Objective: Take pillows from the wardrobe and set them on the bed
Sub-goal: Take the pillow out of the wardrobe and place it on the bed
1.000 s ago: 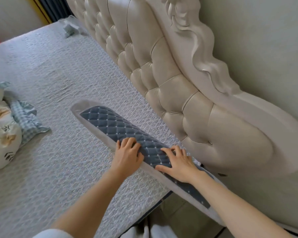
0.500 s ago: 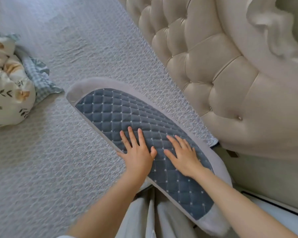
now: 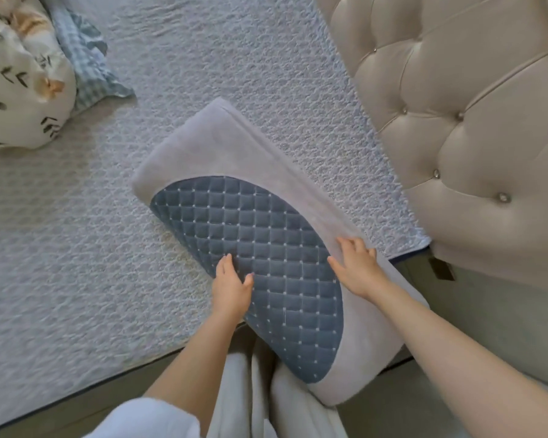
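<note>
Resting across the near corner of the bed (image 3: pixel 203 67), the pillow (image 3: pixel 266 235) lies slantwise, one end on the textured grey cover and the other end jutting past the mattress edge over the person's pale trousers (image 3: pixel 244 390). Its top carries a dark blue quilted panel (image 3: pixel 253 248) bordered by plain grey fabric. The left hand (image 3: pixel 231 286) lies on the near edge of the blue panel, fingers straight and close together, thumb spread onto the quilting; this grip is released, pressing flat rather than clasping. The right hand (image 3: pixel 358 267) sits at the seam between the blue panel and the grey border on the far side, fingers extended and slightly spread across the fabric, likewise a loose, flat grip with nothing pinched. The two hands are near each other, with a strip of quilting between them. The tufted cream headboard (image 3: pixel 456 115) rises just beside the pillow on the right. A floral cushion (image 3: pixel 19 77) and a blue checked cloth (image 3: pixel 86 67) lie well apart at the upper left.
</note>
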A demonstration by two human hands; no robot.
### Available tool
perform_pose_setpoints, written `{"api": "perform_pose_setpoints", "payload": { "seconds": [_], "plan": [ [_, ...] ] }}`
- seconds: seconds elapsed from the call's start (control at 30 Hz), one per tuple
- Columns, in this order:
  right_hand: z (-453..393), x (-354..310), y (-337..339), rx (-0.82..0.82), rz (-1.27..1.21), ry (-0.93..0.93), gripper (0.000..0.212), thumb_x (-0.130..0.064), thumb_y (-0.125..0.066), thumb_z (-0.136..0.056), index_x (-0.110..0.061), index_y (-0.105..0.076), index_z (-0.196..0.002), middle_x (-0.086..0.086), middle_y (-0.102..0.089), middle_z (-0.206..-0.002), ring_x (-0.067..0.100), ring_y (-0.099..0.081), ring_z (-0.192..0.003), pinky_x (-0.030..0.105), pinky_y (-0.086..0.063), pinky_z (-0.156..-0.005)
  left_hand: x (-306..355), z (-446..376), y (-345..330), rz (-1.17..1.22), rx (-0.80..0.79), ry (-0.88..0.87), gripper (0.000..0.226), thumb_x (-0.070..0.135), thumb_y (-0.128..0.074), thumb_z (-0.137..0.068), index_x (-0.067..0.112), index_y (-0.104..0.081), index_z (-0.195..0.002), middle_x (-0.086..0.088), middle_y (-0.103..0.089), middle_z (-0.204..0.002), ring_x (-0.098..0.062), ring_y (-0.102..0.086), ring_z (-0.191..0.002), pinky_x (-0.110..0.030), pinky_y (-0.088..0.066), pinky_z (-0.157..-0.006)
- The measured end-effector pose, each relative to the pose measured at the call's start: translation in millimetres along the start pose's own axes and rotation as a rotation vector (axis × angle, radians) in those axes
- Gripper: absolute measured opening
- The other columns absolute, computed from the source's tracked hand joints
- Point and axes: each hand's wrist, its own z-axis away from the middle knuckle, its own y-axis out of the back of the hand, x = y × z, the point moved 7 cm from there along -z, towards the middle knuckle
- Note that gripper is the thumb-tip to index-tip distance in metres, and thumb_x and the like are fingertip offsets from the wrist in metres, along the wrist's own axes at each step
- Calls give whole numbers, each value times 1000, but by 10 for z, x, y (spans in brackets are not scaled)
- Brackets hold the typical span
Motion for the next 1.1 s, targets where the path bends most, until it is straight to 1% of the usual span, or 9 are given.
{"api": "perform_pose_setpoints", "payload": {
  "seconds": [0.13, 0.23, 0.3, 0.4, 0.5, 0.63, 0.7, 0.83, 1.1],
  "plan": [
    [-218, -69, 202, 118, 16, -12, 58, -42, -44, -95, -16, -23, -143, 14, -27, -145, 40, -28, -125, 50, -34, -101, -132, -51, 14, 109, 99, 57, 78, 32, -60, -94, 9, -15, -154, -8, -20, -160, -30, -33, -142, -44, -30, -114],
    [-396, -90, 256, 112, 13, -36, 69, -47, -45, -94, -17, -14, -148, 16, -23, -150, 41, -25, -132, 52, -30, -105, -273, -126, -59, 190, 117, 203, 86, 42, -59, -93, 9, -9, -155, -14, -16, -160, -35, -30, -142, -48, -30, -113],
    [-507, -95, 253, 87, 4, -45, 75, -52, -45, -92, -20, -8, -150, 16, -20, -153, 42, -23, -135, 52, -27, -108, -415, -184, -135, 343, 99, 363, 95, 51, -60, -90, 12, -4, -156, -16, -15, -161, -39, -27, -144, -52, -27, -114],
    [-661, -65, 204, 48, -73, -62, 79, -58, -42, -91, -22, -5, -150, 16, -21, -154, 41, -25, -137, 53, -27, -110, -593, -255, -336, 645, 21, 490, 106, 61, -63, -82, 19, 2, -156, -11, -19, -162, -36, -26, -145, -55, -24, -118],
    [-791, -41, 177, 19, -190, -106, 79, -62, -37, -90, -20, -8, -150, 16, -22, -154, 40, -28, -137, 55, -26, -111, -666, -262, -519, 820, -65, 576, 117, 74, -64, -70, 36, 7, -154, -3, -15, -164, -34, -25, -146, -62, -22, -114],
    [-809, -74, 203, 95, -197, -137, 75, -62, -41, -89, -12, -24, -142, 18, -33, -144, 40, -37, -127, 56, -34, -103, -618, -292, -639, 1029, -88, 613, 138, 79, -71, -44, 38, -1, -155, -3, -25, -161, -31, -33, -143, -57, -29, -115],
    [-763, -91, 277, 189, -158, -123, 70, -58, -44, -89, -10, -29, -138, 18, -35, -140, 39, -38, -124, 55, -35, -100, -518, -301, -651, 1130, -93, 584, 135, 77, -76, -43, 40, -8, -154, -1, -32, -158, -28, -38, -140, -56, -32, -114],
    [-810, -141, 659, 343, -170, -98, 66, -52, -50, -89, -9, -32, -137, 19, -38, -138, 40, -39, -122, 54, -33, -97, -109, -479, -460, 1161, -44, 475, 110, 67, -74, -64, 46, -12, -152, 3, -32, -158, -26, -37, -140, -57, -32, -113],
    [-1450, -253, 2098, 560, -345, 3, 63, -44, -57, -88, -10, -36, -137, 18, -40, -139, 38, -41, -125, 52, -34, -104, 1334, -1409, 88, 1096, -89, 181, 91, 55, -71, -76, 47, -18, -150, 1, -36, -155, -27, -45, -130, -49, -44, -97]
  ]
}}
